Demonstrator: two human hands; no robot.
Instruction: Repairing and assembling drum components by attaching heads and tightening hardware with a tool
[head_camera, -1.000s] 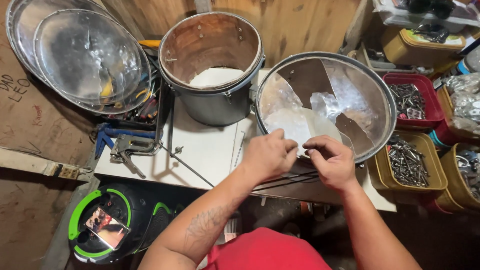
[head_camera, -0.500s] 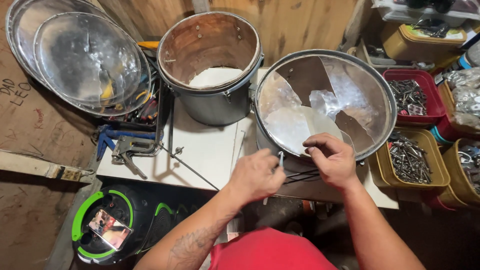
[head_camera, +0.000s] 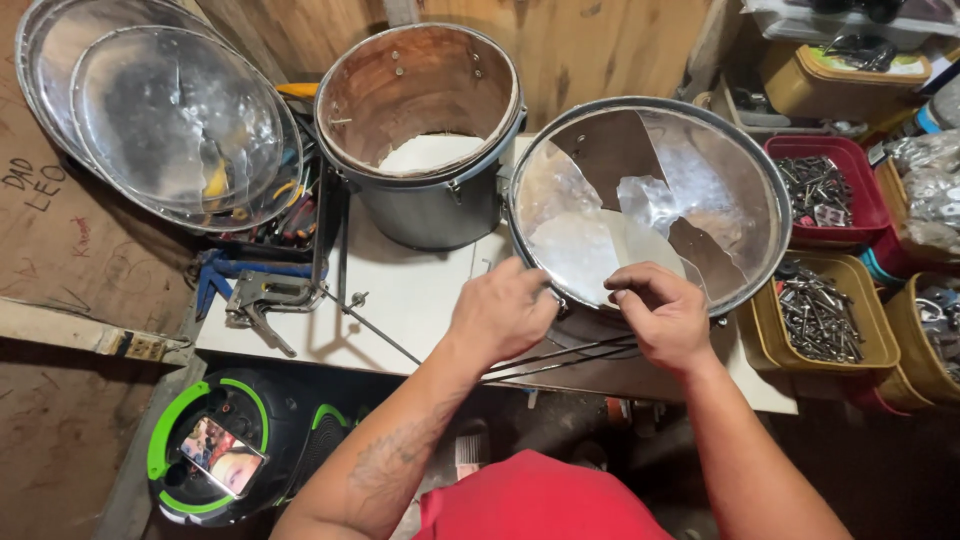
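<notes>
- Where the drum (head_camera: 650, 215) with its clear skin stands at the table's (head_camera: 420, 300) near edge, its rim is pinched by the left hand (head_camera: 500, 315).
- A small fitting seems pinched by the right hand (head_camera: 665, 315), though it cannot be told.
- Thin rods (head_camera: 560, 358) are kept under both hands, close for reach.
- A second, open drum (head_camera: 420, 130) is set behind.

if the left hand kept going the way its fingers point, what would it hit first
Most likely the metal rim of the clear-headed drum: the left hand points up and right, fingertips already at its near edge. Depth is unclear.

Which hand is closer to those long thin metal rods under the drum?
Probably the right hand: it rests on the drum's rim directly above the rods. The left hand sits slightly farther over.
</notes>
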